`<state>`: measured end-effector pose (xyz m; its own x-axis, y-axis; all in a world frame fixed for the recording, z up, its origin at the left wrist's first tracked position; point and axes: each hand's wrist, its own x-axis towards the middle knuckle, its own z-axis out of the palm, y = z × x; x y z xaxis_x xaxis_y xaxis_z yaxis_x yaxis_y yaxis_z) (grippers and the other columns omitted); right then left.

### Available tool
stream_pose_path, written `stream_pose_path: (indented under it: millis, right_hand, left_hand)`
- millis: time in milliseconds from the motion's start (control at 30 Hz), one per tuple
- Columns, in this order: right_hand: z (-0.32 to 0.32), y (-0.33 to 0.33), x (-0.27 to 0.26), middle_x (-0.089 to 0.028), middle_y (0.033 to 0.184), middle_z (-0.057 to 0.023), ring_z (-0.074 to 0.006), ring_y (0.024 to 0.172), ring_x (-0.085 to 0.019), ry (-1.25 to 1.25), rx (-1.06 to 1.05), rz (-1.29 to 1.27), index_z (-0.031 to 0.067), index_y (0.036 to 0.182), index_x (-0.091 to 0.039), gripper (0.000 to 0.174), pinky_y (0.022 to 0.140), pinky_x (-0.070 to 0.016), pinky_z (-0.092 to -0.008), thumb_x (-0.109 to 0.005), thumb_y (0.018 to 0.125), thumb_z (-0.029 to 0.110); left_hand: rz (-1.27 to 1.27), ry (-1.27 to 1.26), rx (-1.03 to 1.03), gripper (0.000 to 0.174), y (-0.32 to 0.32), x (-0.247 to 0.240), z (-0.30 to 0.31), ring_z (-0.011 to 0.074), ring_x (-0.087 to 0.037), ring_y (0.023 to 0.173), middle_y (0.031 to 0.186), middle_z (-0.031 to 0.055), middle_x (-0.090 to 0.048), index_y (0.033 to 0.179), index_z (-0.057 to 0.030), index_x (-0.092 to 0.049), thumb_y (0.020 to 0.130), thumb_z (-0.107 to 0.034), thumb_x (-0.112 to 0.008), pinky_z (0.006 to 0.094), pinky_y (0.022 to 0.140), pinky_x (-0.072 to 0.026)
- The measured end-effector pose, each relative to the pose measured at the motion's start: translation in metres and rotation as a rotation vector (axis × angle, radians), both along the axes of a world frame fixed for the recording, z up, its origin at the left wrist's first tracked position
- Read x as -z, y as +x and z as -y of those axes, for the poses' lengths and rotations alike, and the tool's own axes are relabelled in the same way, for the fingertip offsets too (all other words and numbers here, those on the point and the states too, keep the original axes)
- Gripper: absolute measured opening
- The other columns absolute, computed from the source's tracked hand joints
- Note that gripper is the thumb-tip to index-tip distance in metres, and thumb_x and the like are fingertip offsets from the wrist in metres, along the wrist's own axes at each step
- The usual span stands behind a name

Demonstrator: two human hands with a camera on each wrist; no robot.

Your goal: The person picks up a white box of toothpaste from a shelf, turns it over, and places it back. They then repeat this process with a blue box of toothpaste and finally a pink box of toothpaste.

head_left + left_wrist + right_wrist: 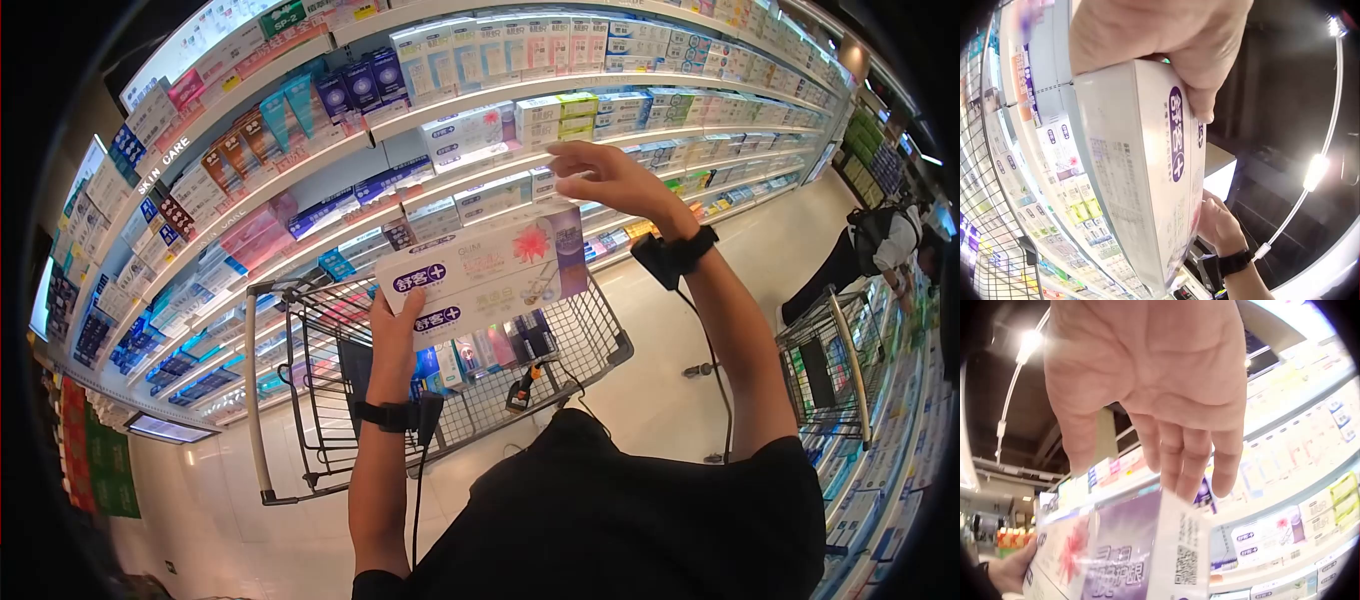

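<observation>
A white 舒客 toothpaste carton (480, 272) is held up over the shopping cart (600, 345), its left end gripped by the left hand (396, 333), thumb on a printed face; this end hold seems to leave most lettering readable. The right hand (612, 183), fingers loosely extended, holds nothing near the other end. Similar cartons (463, 136) sit shelved beyond, fronts outward, probably for display.

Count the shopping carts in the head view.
2. One cart is beneath the left hand, with packages inside; the other cart is at the right, near another person. More may be hidden.
</observation>
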<state>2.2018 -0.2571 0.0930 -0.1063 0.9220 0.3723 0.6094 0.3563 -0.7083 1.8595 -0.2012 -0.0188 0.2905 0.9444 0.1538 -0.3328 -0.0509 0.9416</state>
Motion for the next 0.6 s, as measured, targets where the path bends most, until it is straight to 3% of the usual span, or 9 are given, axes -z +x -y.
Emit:
stream_pose_path:
  millis: [100,200,300,400,600]
  right_hand:
    - [0.012,0.023,0.034,-0.063,0.116,-0.0208,-0.0264,0.108,-0.062,-0.019,0.134,-0.186,-0.0034,0.134,-0.047,0.068,0.091,-0.0498,-0.0371,-0.068,0.086,0.039]
    - [0.011,0.030,0.082,-0.055,0.129,-0.0247,-0.0311,0.115,-0.058,-0.294,0.064,-0.283,-0.0044,0.141,-0.037,0.081,0.094,-0.0483,-0.0394,-0.070,0.084,0.043]
    - [-0.002,0.024,0.100,-0.059,0.124,-0.0187,-0.0260,0.112,-0.058,-0.358,-0.126,-0.468,-0.0020,0.138,-0.040,0.073,0.095,-0.0468,-0.0362,-0.073,0.084,0.035]
    - [-0.025,0.042,0.111,-0.061,0.122,-0.0147,-0.0224,0.111,-0.058,-0.439,-0.183,-0.544,-0.0008,0.136,-0.043,0.064,0.096,-0.0458,-0.0342,-0.072,0.085,0.026]
    - [-0.089,0.087,0.136,-0.061,0.123,-0.0132,-0.0193,0.112,-0.058,-0.402,-0.158,-0.457,-0.0018,0.134,-0.044,0.059,0.098,-0.0451,-0.0330,-0.072,0.085,0.016]
  left_hand:
    - [0.036,-0.039,-0.013,0.038,0.005,0.009,-0.015,0.0172,-0.064,0.092,0.107,0.0110,-0.063,0.119,0.0010,-0.052,0.087,-0.012,-0.068,0.0309,0.079,-0.0557]
    - [0.055,-0.088,0.010,0.038,0.017,0.017,-0.033,0.0173,-0.064,0.093,0.107,0.0108,-0.063,0.119,0.0008,-0.051,0.088,-0.012,-0.068,0.0313,0.080,-0.0556]
    - [0.045,-0.100,0.013,0.039,0.036,0.019,-0.050,0.0175,-0.065,0.093,0.108,0.0111,-0.063,0.120,0.0013,-0.051,0.087,-0.011,-0.068,0.0316,0.080,-0.0555]
    - [0.005,-0.102,0.019,0.040,0.053,0.022,-0.068,0.0179,-0.064,0.094,0.110,0.0115,-0.063,0.121,0.0016,-0.049,0.088,-0.011,-0.067,0.0317,0.081,-0.0551]
    - [-0.170,0.019,0.046,0.046,0.093,0.022,-0.123,0.0175,-0.058,0.104,0.116,0.0115,-0.059,0.129,0.0002,-0.045,0.089,-0.013,-0.065,0.0307,0.090,-0.0488]
